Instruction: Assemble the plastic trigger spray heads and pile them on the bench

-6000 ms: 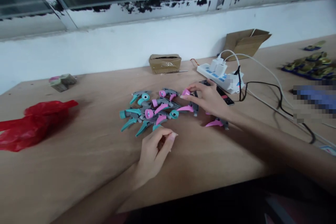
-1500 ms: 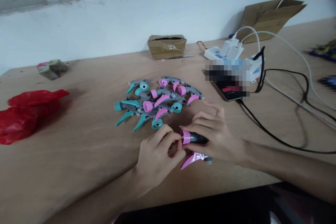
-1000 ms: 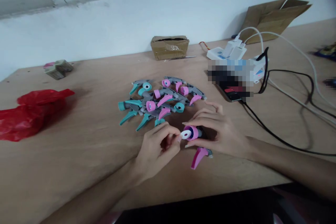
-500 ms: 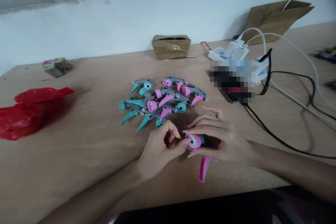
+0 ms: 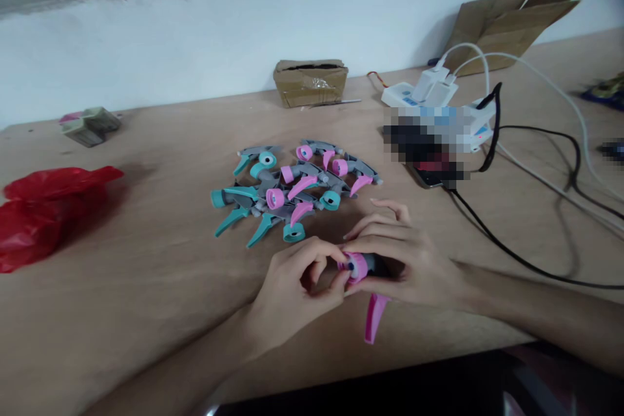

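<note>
My right hand (image 5: pixel 404 260) grips a pink and grey spray trigger head (image 5: pixel 364 270) just above the wooden table (image 5: pixel 146 260), its pink lever hanging down. My left hand (image 5: pixel 297 286) is curled, with thumb and fingertips pressed at the pink cap end of that head; whether it pinches a small part there is hidden. A pile of several teal, pink and grey trigger heads (image 5: pixel 292 185) lies just beyond both hands.
A red plastic bag (image 5: pixel 43 211) lies at the left. A small brown box (image 5: pixel 311 81) and a larger open carton (image 5: pixel 511 19) stand by the wall. A white power strip (image 5: pixel 429 101) with plugs, a phone and black and white cables (image 5: pixel 536 162) occupy the right.
Since six seconds ago my right hand took a pink head from the pile and brought it near. In the last second my left fingers pressed a white disc into its cap, and the lever swung downward.
</note>
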Motion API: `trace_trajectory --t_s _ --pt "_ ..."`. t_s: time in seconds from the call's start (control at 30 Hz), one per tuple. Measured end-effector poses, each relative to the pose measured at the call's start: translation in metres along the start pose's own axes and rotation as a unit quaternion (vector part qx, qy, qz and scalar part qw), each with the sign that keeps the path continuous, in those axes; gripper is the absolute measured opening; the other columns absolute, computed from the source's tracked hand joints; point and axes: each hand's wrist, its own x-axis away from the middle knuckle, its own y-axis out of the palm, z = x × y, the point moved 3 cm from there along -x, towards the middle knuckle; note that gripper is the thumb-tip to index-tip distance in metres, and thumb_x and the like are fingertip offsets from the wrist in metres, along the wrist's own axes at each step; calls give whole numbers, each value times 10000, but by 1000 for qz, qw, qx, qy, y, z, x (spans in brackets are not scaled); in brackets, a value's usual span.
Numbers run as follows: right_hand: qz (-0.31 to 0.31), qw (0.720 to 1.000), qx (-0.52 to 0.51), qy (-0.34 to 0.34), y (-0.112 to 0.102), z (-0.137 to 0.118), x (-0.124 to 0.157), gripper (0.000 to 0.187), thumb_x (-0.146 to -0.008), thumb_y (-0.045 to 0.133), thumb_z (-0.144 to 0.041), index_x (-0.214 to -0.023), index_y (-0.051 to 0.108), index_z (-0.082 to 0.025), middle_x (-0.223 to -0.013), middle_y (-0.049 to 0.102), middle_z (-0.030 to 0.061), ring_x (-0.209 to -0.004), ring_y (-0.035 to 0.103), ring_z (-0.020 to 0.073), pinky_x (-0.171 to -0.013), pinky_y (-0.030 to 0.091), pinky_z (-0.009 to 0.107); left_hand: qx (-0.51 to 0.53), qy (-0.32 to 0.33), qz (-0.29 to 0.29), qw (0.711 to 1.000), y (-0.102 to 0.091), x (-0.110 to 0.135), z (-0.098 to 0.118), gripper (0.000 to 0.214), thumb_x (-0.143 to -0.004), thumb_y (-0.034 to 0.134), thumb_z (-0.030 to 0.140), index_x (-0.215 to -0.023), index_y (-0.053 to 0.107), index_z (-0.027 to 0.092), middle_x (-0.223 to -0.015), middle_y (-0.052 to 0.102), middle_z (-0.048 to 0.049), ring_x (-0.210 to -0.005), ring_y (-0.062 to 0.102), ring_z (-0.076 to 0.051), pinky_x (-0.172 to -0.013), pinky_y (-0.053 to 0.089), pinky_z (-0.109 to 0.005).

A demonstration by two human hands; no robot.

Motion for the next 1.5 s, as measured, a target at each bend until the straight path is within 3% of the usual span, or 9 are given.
trace_trajectory --t_s 0.3,0.43,0.63,0.77,1.07,1.23,1.4,1.5 --pt "7 1000 -25 7 2 3 1 318 -694 719 -397 -907 610 -188 -819 677 -7 -777 626 123 -953 329 366 -4 -27 -11 1000 1 -1 -2 50 -747 632 117 -755 615 163 -535 337 83 -464 334 -45 -445 283 -160" --pt "16 999 -30 6 4 2 0 295 -697 721 -370 -892 608 -179 -791 668 -3 -751 623 124 -947 344 370 -29 24 -3 999 0 -1 -2 66 -749 640 97 -758 629 162 -543 358 80 -477 368 -43 -472 312 -158" --pt "-31 995 -90 1 10 6 -1 341 -627 764 -407 -820 606 -175 -692 632 -21 -684 604 117 -920 379 371 -71 103 -96 988 -5 -7 -9 59 -765 666 203 -814 642 180 -578 388 73 -499 389 -48 -478 329 -160" --pt "-40 996 -79 -25 12 9 1 328 -641 754 -406 -816 601 -175 -703 638 -14 -698 606 122 -953 358 390 -114 121 -111 980 -5 -5 -10 55 -785 644 226 -820 645 183 -592 443 64 -511 434 -51 -488 358 -160" --pt "-44 997 -64 0 6 10 -5 284 -678 728 -372 -859 614 -184 -747 658 -10 -746 622 130 -947 357 381 -177 161 -38 970 -1 -1 -5 65 -837 558 177 -803 613 171 -576 501 58 -483 439 -58 -488 364 -181" --pt "-19 999 -34 -31 -2 10 -11 315 -718 693 -366 -970 605 -199 -834 681 9 -818 631 147 -974 355 404 -145 164 45 975 -9 1 -2 27 -835 570 171 -825 595 171 -587 520 60 -487 445 -53 -492 375 -167" --pt "15 995 88 -46 -29 27 -23 271 -751 638 -342 -997 615 -229 -949 687 32 -909 627 190 -966 366 431 -125 144 72 979 -15 5 1 62 -859 535 172 -874 594 163 -628 579 39 -534 506 -65 -519 403 -173" --pt "10 989 149 11 -49 55 -38 250 -754 619 -386 -963 635 -249 -925 693 31 -888 627 217 -914 400 436 -124 143 63 980 -15 6 3 91 -872 511 169 -844 596 156 -675 626 16 -567 536 -75 -550 423 -186"
